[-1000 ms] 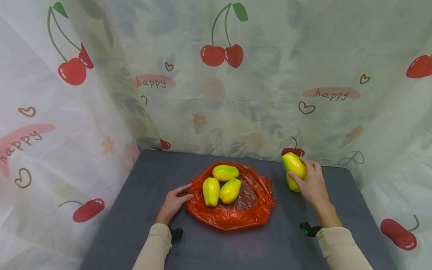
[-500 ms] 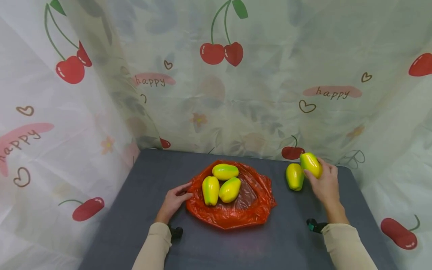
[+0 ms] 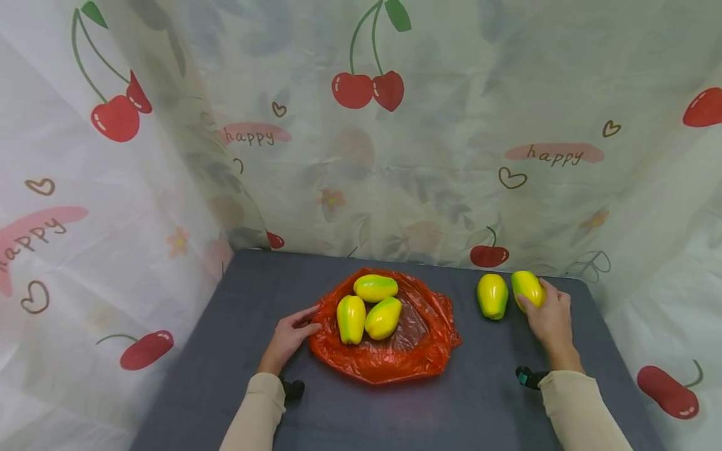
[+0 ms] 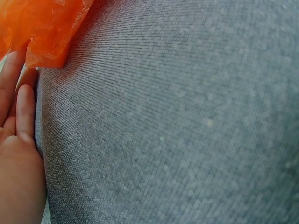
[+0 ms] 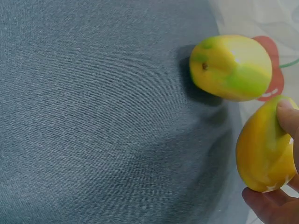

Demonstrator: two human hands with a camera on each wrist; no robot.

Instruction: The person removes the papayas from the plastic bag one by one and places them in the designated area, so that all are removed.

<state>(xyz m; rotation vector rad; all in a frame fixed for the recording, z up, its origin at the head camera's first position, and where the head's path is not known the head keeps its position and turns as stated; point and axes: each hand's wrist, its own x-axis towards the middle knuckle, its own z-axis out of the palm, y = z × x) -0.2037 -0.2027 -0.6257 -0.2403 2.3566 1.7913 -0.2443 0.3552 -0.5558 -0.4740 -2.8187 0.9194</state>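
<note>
My right hand (image 3: 551,316) grips a yellow-green papaya (image 3: 528,289) at the table's far right, thumb on its near side. In the right wrist view the fingertips (image 5: 259,203) press its lower end. Just left of it, a second papaya (image 3: 492,296) lies on the table. My left hand (image 3: 287,341) touches the left rim of a red plastic bag (image 3: 383,371), its fingers (image 4: 9,86) straight and partly hidden behind the plastic. Lying in the spread-open bag are three more papayas: one at the back (image 3: 375,288), one at left (image 3: 351,319), one at right (image 3: 383,318).
Everything rests on a dark grey cloth-covered table (image 3: 429,413). A white curtain (image 3: 417,156) printed with cherries and "happy" rises behind it and along both sides. Each wrist wears a small black camera (image 3: 293,389).
My right hand has carried its papaya rightward, from over the second papaya, then lowered it beside that one. The left hand and the bag have stayed put.
</note>
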